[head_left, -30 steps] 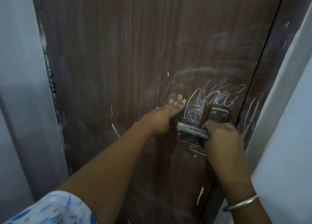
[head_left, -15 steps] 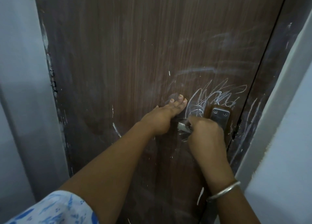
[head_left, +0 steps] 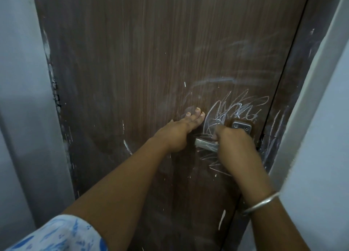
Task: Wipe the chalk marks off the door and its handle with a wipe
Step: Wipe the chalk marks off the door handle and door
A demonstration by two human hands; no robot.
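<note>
- Your left hand (head_left: pixel 177 135) lies flat on the door (head_left: pixel 132 80). Its fingers are straight and pressed to the wood just left of the handle (head_left: pixel 204 144), and it holds nothing.
- Your right hand (head_left: pixel 236 148) is curled over the inner part of the handle, between the bare lever end and the backplate (head_left: pixel 241 127).
- The wipe does not show anywhere. It may be tucked under that right hand, but I cannot tell.
- The handle looks like the step in hand. The free end of the lever shows as plain metal, though any chalk on it is too fine to judge.
- The dense chalk scribble (head_left: pixel 236 110) on the door just above the handle is sharp and looks untouched, so it is left to do.
- Thinner chalk strokes (head_left: pixel 213 161) run under the lever, beside your right hand, and these also remain.
- Higher up, pale smears (head_left: pixel 217 80) cross the wood. They read as chalk rubbed about rather than lifted, so that patch likely needs another pass.
- The door frame (head_left: pixel 273 137) on the right carries long chalk lines of its own. The task names only the door and its handle, so weigh whether those count.
- Overall you are early in the job, with most marks around the handle yet to be wiped.
</note>
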